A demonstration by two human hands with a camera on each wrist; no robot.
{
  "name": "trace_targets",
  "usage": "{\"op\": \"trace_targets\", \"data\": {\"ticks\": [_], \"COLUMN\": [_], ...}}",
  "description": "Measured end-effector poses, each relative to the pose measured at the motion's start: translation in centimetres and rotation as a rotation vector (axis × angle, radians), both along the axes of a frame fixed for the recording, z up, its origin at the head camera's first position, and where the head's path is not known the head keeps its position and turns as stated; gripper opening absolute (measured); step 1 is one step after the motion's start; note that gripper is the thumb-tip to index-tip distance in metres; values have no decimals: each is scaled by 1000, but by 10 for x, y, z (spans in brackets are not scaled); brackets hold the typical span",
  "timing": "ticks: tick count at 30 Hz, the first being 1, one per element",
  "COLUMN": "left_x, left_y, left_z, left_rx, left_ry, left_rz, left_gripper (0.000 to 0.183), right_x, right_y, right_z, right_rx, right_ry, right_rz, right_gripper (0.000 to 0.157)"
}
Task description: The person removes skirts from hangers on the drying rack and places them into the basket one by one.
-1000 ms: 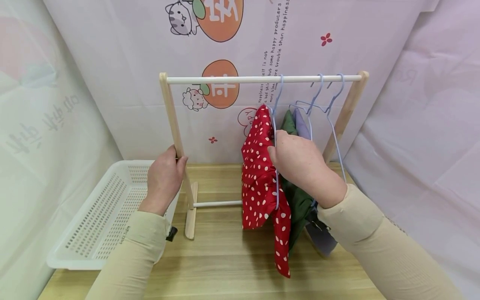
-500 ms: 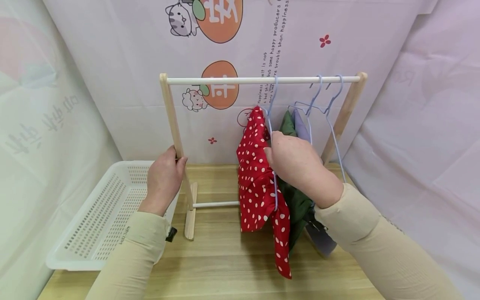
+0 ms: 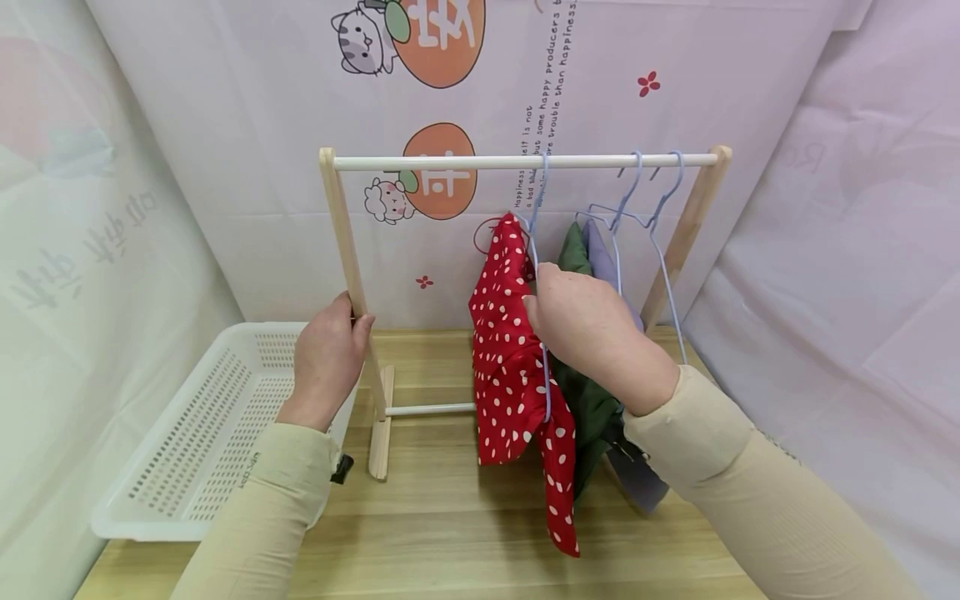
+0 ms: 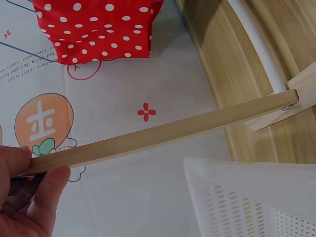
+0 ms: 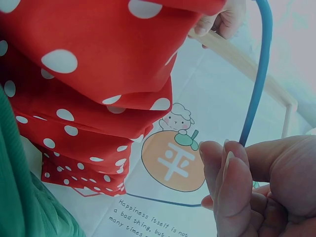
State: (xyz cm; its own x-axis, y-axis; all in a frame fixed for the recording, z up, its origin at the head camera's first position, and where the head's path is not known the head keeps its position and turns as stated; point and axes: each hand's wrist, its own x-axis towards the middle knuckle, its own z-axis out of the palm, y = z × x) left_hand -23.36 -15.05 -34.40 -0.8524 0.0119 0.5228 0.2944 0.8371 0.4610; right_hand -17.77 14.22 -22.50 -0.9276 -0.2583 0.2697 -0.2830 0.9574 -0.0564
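Note:
My left hand (image 3: pixel 330 358) grips the left wooden post (image 3: pixel 345 233) of a small clothes rack; thumb and fingers close on it in the left wrist view. A light blue wire hanger (image 5: pixel 259 74) hangs by its hook from the white top bar (image 3: pixel 450 162). My right hand (image 3: pixel 596 337) pinches that hanger's side wire between thumb and fingers. A red garment with white dots (image 3: pixel 498 367) hangs on this hanger, left of the right hand. Behind my right forearm hang a green garment (image 3: pixel 588 417) and a lavender one (image 3: pixel 598 250), partly hidden.
Two more blue hangers (image 3: pixel 663 204) hang near the right wooden post (image 3: pixel 693 217). A white perforated plastic basket (image 3: pixel 116 521) stands left of the rack on the wood-grain table (image 3: pixel 420 533). White printed cloth (image 3: pixel 247 108) forms the back and sides.
My right hand has moved a little to the left, and the hanger with the red dotted garment has slid left along the bar. My left hand stays on the post.

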Motion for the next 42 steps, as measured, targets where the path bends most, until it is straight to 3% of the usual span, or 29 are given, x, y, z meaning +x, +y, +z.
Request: {"op": "trace_targets", "data": {"ticks": [42], "left_x": [0], "left_y": [0], "left_z": [1], "left_rx": [1], "left_ry": [6], "left_rz": [-3], "left_gripper": [26], "right_x": [2], "right_y": [-17], "right_z": [1], "right_rx": [34], "right_ry": [-16], "right_rz": [14], "right_gripper": [35]}}
